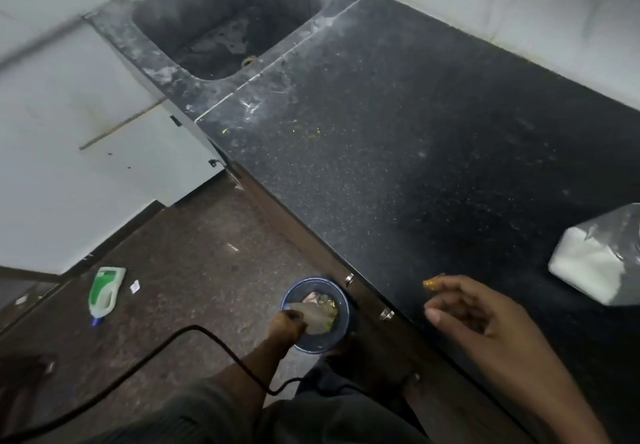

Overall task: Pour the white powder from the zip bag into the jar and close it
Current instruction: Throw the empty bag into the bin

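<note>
There are two hands, the left hand [287, 325] and the right hand [474, 312]. There is one bag of white powder [595, 263] off to the right of the right hand, one black counter [415, 131] under that hand, and one sink [166, 72] far up past both hands. At the left hand there is one blue bin [313, 280], one clear wrapper [317, 317] pinched in its fingers, one green and white bottle [105, 291] off to its left, and one black cord [194, 331].

left hand [287, 324] grips crumpled clear plastic [318, 319] over round blue bin [311, 349], lower centre | right hand [474, 315] loosely curled above black speckled tabletop [398, 138] | clear zip bag of white powder [595, 263], right edge
</note>
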`<state>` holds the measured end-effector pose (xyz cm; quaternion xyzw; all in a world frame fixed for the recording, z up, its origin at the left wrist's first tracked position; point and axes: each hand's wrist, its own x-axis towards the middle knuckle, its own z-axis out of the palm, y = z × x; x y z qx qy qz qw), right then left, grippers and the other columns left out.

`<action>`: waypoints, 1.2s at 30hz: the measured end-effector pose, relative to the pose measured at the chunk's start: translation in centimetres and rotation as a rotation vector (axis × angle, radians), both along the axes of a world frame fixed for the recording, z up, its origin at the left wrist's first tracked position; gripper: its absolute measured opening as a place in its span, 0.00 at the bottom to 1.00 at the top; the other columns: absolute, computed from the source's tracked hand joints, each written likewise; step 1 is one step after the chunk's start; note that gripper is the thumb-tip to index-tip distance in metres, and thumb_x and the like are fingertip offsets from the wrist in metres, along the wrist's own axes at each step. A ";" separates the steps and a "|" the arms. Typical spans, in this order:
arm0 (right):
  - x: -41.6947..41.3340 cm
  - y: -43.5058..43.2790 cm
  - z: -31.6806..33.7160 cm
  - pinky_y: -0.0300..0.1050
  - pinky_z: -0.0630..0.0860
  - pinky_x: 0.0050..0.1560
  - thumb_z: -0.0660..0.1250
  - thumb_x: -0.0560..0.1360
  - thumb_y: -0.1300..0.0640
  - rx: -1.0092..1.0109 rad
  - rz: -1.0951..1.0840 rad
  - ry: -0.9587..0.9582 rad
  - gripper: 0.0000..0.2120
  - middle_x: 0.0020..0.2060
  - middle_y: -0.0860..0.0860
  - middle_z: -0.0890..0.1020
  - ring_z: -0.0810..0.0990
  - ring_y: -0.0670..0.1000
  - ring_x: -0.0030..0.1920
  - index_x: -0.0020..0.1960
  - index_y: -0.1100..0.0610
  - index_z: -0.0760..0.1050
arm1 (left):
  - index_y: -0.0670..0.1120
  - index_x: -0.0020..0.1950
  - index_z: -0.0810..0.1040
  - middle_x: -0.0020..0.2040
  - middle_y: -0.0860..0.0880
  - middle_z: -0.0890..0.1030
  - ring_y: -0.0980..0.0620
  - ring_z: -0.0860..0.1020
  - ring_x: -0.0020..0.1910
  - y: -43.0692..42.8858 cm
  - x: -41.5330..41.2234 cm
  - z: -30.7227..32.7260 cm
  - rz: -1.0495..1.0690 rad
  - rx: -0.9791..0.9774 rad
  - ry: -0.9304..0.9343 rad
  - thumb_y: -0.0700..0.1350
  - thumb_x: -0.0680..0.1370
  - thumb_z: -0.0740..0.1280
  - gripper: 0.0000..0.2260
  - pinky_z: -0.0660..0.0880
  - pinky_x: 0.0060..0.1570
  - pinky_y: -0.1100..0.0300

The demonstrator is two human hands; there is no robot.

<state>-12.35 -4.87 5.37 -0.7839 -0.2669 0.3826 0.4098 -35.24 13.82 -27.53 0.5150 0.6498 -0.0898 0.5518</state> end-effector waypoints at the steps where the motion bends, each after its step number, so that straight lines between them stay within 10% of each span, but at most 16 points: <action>1: -0.3 0.4 0.1 0.37 0.79 0.46 0.74 0.72 0.64 -0.006 -0.009 -0.001 0.14 0.42 0.46 0.86 0.84 0.46 0.43 0.51 0.47 0.82 | 0.47 0.39 0.76 0.41 0.40 0.79 0.41 0.79 0.44 0.5 -0.1 -1.5 0.000 -0.021 -0.015 0.35 0.72 0.71 0.09 0.76 0.46 0.50; 14: -1.2 2.7 0.7 0.47 0.80 0.53 0.73 0.74 0.60 -0.062 -0.054 -0.044 0.13 0.43 0.43 0.86 0.84 0.42 0.45 0.54 0.45 0.81 | 0.38 0.59 0.79 0.52 0.40 0.81 0.42 0.81 0.51 4.5 0.7 -2.2 -0.216 -0.201 -0.060 0.42 0.71 0.69 0.17 0.79 0.58 0.48; 18: -1.1 2.5 0.4 0.46 0.80 0.53 0.73 0.74 0.61 -0.046 -0.066 -0.034 0.13 0.43 0.44 0.86 0.84 0.43 0.45 0.53 0.44 0.81 | 0.41 0.48 0.83 0.46 0.38 0.82 0.43 0.80 0.45 5.1 0.0 -3.3 -0.143 -0.170 -0.079 0.48 0.65 0.70 0.15 0.78 0.53 0.43; 24: 0.2 1.9 -0.1 0.43 0.80 0.52 0.72 0.75 0.62 0.004 -0.072 -0.055 0.14 0.44 0.45 0.86 0.84 0.44 0.46 0.53 0.44 0.81 | 0.38 0.57 0.79 0.49 0.43 0.82 0.46 0.79 0.47 6.7 4.0 6.7 0.272 0.349 -0.325 0.33 0.79 0.64 0.08 0.76 0.51 0.51; 30: 2.4 1.7 0.3 0.37 0.77 0.46 0.72 0.74 0.65 0.072 -0.067 -0.101 0.13 0.43 0.49 0.85 0.83 0.46 0.43 0.54 0.49 0.81 | 0.39 0.56 0.79 0.50 0.45 0.79 0.73 0.76 0.41 12.6 9.2 16.9 0.561 0.987 -0.506 0.35 0.76 0.65 0.10 0.70 0.48 0.74; 36: 6.3 0.3 3.3 0.39 0.78 0.45 0.73 0.73 0.60 0.127 -0.136 -0.190 0.11 0.46 0.48 0.84 0.81 0.45 0.40 0.54 0.49 0.81 | 0.58 0.50 0.77 0.49 0.49 0.80 0.57 0.77 0.47 12.0 17.6 28.0 0.336 1.007 -0.882 0.43 0.77 0.67 0.09 0.74 0.51 0.61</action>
